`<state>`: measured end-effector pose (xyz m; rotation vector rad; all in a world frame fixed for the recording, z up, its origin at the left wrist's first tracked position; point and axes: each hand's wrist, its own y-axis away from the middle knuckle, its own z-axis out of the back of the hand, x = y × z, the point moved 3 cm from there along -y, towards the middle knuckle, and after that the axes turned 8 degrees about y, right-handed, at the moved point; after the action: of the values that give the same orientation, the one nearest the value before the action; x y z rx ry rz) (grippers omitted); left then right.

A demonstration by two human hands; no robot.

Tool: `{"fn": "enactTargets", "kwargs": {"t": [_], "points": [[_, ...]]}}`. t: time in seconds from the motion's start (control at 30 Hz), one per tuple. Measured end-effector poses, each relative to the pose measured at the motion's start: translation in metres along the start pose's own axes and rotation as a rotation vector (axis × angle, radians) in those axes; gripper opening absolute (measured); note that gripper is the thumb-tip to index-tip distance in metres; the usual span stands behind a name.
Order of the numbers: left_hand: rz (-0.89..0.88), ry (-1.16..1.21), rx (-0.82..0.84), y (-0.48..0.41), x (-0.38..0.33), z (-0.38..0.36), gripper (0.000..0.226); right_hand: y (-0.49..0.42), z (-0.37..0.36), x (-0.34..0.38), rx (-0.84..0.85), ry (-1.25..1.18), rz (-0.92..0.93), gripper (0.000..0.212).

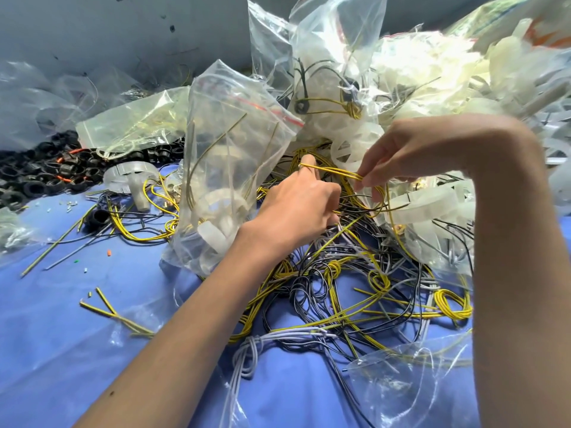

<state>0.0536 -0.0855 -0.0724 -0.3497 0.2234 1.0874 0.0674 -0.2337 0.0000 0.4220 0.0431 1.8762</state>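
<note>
Blue cloth (61, 335): left hand (296, 205), right hand (401, 152), fingers curled, pinch yellow wire (333, 171).

The table (61, 350), covered in blue cloth, bears a loose tangle of wires (340, 288), yellow, black and grey, across the lower middle and right. Black rings (40, 174) heap at the left edge. Cut wire pieces (114, 313) lie at lower left, and clear plastic bags (228, 168) crowd the upper half.
</note>
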Motion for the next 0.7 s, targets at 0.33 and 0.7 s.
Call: {"fn": "enactTargets", "kwargs": {"t": [0.33, 0.7], "points": [[-0.011, -0.091, -0.045, 0.001, -0.010, -0.007, 0.020, 0.001, 0.000, 0.001, 0.005, -0.013, -0.007, 0.008], [-0.070, -0.095, 0.050, 0.001, -0.006, -0.019, 0.021, -0.002, -0.002, 0.003, 0.044, -0.016, 0.028, 0.013]]}}
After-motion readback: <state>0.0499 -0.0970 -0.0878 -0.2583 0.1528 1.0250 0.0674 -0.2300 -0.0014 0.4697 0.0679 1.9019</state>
